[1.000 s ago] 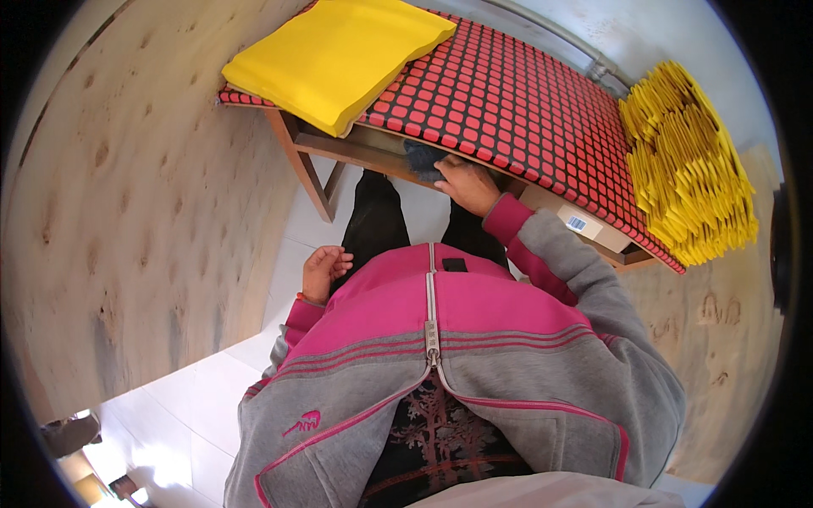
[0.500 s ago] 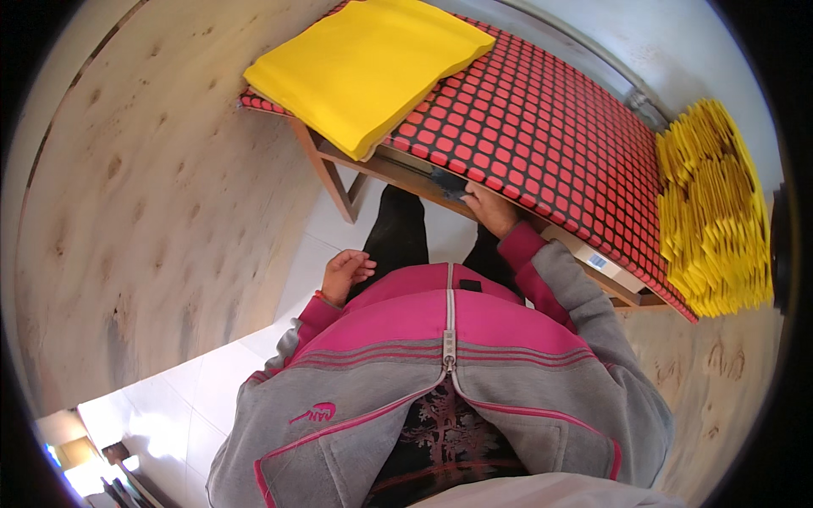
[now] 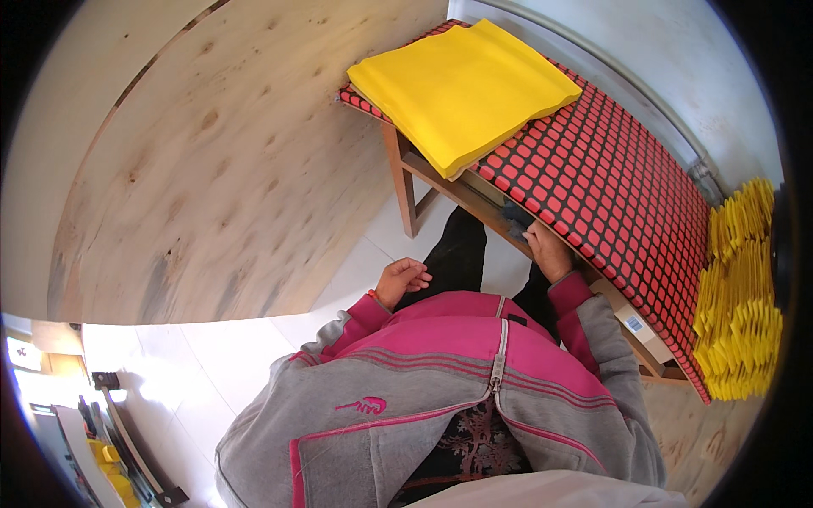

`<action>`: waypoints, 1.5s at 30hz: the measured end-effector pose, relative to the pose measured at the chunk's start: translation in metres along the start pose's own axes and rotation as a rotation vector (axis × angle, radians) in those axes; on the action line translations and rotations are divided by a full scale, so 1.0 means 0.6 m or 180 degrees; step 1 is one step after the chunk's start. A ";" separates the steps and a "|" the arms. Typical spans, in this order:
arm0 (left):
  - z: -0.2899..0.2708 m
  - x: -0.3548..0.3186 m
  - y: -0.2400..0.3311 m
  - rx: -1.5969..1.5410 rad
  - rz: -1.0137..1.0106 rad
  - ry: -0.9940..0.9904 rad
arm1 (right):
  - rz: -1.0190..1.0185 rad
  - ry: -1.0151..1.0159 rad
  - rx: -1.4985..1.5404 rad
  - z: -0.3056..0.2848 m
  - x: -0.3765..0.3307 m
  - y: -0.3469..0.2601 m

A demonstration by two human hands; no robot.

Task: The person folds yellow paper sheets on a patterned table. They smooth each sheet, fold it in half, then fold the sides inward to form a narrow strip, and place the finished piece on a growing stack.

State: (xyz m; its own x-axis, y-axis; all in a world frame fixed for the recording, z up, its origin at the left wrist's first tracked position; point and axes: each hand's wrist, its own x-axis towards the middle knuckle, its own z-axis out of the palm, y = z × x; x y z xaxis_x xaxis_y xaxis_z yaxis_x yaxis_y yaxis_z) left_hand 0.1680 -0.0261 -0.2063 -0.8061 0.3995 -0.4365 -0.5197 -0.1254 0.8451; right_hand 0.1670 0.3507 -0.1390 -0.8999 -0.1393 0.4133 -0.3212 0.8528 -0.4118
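My left hand (image 3: 402, 281) hangs in front of my body beside my dark-trousered leg, its fingers curled loosely together with nothing visible in them. My right hand (image 3: 550, 252) reaches under the front edge of a table with a red-and-black patterned cover (image 3: 605, 190). Its fingers are bent at a dark, cloth-like thing (image 3: 515, 218) on the shelf below the tabletop. The table edge and shadow partly hide this thing, and the grip on it is unclear. A flat stack of yellow sheets (image 3: 466, 93) lies on the tabletop's far left part, apart from both hands.
Bundles of folded yellow pieces (image 3: 738, 305) are piled at the table's right end. A pale box with a label (image 3: 633, 323) sits on the shelf under the tabletop. A wooden panel (image 3: 203, 186) stands at the left; a pipe (image 3: 644, 97) runs along the wall.
My view has swung left, so the table and yellow sheets appear farther right and lower. My right hand stays under the table edge beside the dark thing; my left hand remains curled.
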 end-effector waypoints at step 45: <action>0.055 0.095 0.457 0.1819 0.2801 -0.0875 | -0.2664 -0.0056 0.0298 -0.088 0.342 -0.213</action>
State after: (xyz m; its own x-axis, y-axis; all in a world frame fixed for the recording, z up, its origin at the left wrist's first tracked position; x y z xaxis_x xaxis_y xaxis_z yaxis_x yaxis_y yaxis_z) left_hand -0.0110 -0.0079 0.0107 -0.7040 0.5750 0.4169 0.4757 -0.0541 0.8779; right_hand 0.0387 0.2395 0.0411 -0.3582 -0.7155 0.5998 -0.9069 0.4193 -0.0413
